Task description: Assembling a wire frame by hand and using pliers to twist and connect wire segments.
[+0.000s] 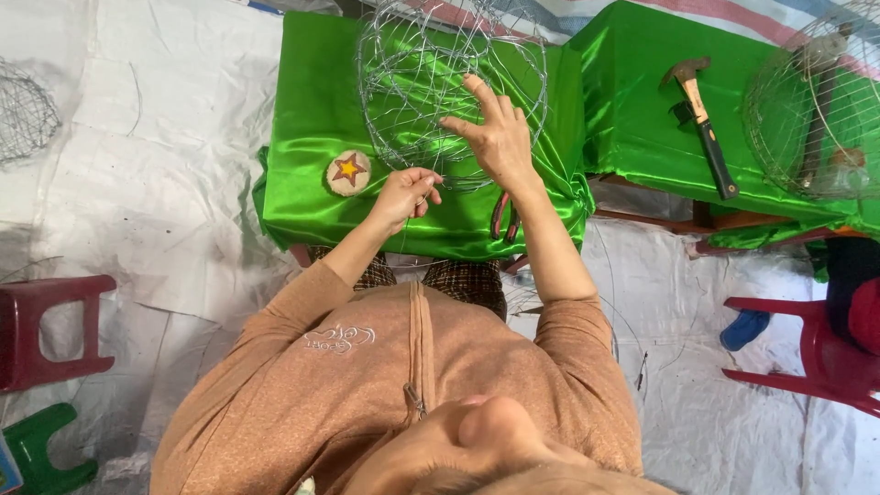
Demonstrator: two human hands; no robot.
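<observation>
Nearest the camera, the person's brown zip-up top fills the lower frame, with both forearms reaching forward over a small tabletop draped in shiny green cloth. The left hand is closed in a pinch, fingers curled in; it appears to grip a thin strand of wire at the near rim of the wire basket frame, though the strand itself is too fine to make out clearly. Just beside it, the right hand lies spread against the frame's near side, fingers wide and the forefinger pointing up along the wires, steadying rather than grasping.

The frame stands on the cloth in the middle of the tabletop; its ribs and hoops already form a rounded cage, so the shaping looks largely done, while work at the lower rim seems yet unfinished (a judgement from where the hands sit). Red-handled pliers lie at the tabletop's near edge under the right wrist, and a round disc with a star rests left of the hands.

Farther right, a second green tabletop carries a hammer and another wire basket.
</observation>
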